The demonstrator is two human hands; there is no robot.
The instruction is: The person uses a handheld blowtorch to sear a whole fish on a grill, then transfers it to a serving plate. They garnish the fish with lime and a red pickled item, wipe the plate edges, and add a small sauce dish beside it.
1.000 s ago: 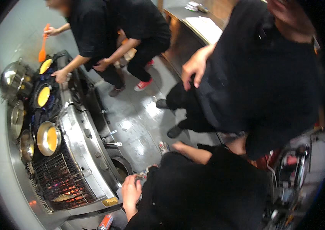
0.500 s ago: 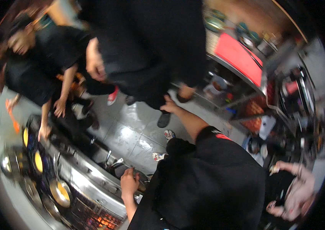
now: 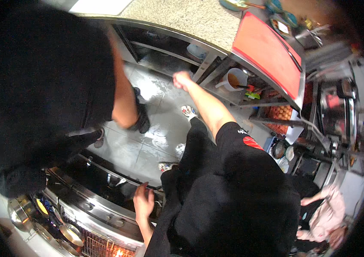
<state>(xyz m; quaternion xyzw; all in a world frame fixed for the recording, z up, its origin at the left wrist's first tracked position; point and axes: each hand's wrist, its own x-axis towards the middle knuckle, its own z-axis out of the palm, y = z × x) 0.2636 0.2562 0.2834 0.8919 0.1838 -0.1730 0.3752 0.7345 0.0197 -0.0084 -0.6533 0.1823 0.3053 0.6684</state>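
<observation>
My left hand [image 3: 144,203] is held low beside the front of the steel stove [image 3: 92,203], fingers loosely bent and thumb apart, with nothing in it. My right arm reaches forward over the floor. At its end, my right hand [image 3: 182,80] is curled into a loose fist near the steel counter's lower frame, and no object shows in it. On the stove are a glowing grill [image 3: 111,248], a pan [image 3: 71,234] and another pan with something yellow [image 3: 41,206] in it.
A co-worker in black [image 3: 53,85] stands close at left. At right is a steel counter with a red board [image 3: 270,55] and, below, a white jug [image 3: 235,79] and trays of eggs [image 3: 279,116]. A person in pink [image 3: 328,214] is at lower right. Grey floor tiles [image 3: 147,147] look wet.
The view has shifted, and the co-worker in front now fills the left side. My right hand has moved away from that person's leg and its fingers have curled. My left hand stays by the stove.
</observation>
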